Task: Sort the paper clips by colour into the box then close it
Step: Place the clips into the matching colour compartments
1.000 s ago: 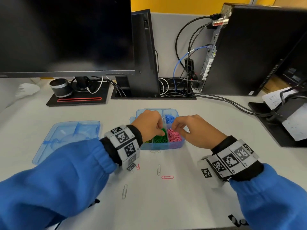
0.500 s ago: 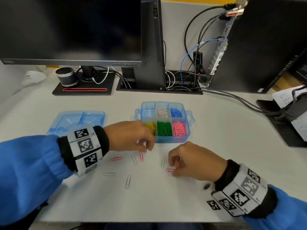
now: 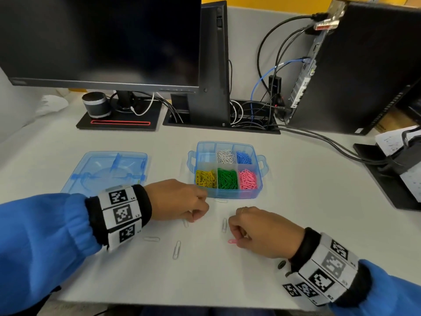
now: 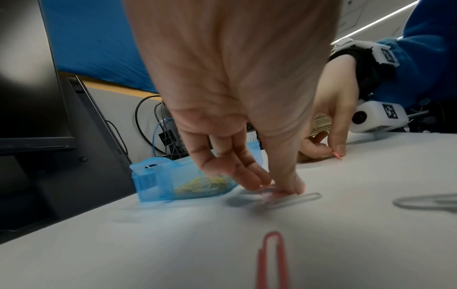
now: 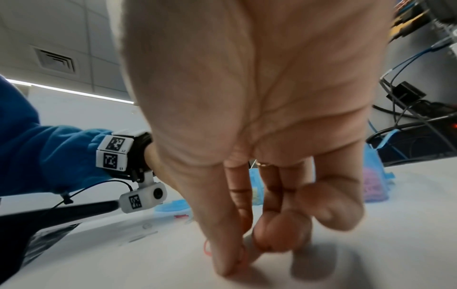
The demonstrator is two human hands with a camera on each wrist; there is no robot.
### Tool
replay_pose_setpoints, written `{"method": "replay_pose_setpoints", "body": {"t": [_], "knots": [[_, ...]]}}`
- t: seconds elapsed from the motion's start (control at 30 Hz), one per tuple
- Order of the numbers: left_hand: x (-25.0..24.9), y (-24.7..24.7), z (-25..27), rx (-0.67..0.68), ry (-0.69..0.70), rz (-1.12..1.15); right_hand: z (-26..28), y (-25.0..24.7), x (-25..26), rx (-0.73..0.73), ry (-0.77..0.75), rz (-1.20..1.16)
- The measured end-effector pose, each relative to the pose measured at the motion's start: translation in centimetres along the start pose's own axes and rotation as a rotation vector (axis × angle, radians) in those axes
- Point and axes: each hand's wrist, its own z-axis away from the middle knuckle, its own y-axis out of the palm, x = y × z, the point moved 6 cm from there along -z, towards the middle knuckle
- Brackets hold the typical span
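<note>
Both arms wear bright blue sleeves with ribbed cuffs over black inner cuffs. Each wrist carries a white band of black square-patterned tags. A thin ring sits on one right finger.

A large black flat monitor stands at the back left of the pale grey surface, its stand on a black base with a red outline. A small black and silver cylindrical speaker sits on that base. A black computer tower with plugged black and blue cables stands back right.
</note>
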Motion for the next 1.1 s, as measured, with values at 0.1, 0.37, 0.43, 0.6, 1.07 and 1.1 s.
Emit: {"method": "replay_pose_setpoints", "body": {"t": [0.1, 0.37, 0.43, 0.6, 1.07, 1.1], "knots": [[1.3, -1.1, 1.2, -0.114, -0.067, 0.24, 0.1, -1.1, -0.3, -0.062, -0.02, -0.075], [4.6, 0.1, 5.1, -0.154, -0.42, 0.31, 0.9, -7.7, -3.9, -0.417, 0.063, -0.165], [4.4, 0.5, 4.8, -0.114, -0.463, 0.281, 0.8, -9.1, -4.9, -0.53, 0.122, -0.16], [3.9, 1.5, 4.6, 0.027, -0.515, 0.243, 0.4, -10.0, -6.6, -0.564, 0.233, -0.169], [3.0, 1.0, 4.1, 0.091, -0.406, 0.055, 1.6, -10.9, -7.0, -0.44, 0.231, -0.176], [3.1, 1.1, 4.1, 0.094, -0.405, 0.046, 1.8, -11.1, -7.0, -0.44, 0.226, -0.179]]}}
